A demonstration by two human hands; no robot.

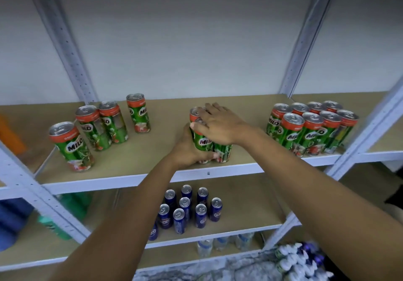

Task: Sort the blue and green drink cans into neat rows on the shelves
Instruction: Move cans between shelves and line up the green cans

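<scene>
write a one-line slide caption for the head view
Both hands gather green cans mid-shelf; blue cans stand below.

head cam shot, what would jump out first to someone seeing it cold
Both hands meet mid-shelf around a small cluster of green Milo cans: the left hand cups it from the front-left, the right hand lies over the tops. A tidy block of green cans stands at the shelf's right end, four loose ones straggle on the left, and blue cans cluster on the shelf below.

"MILO" on green cans (pixel 72 147)
</scene>
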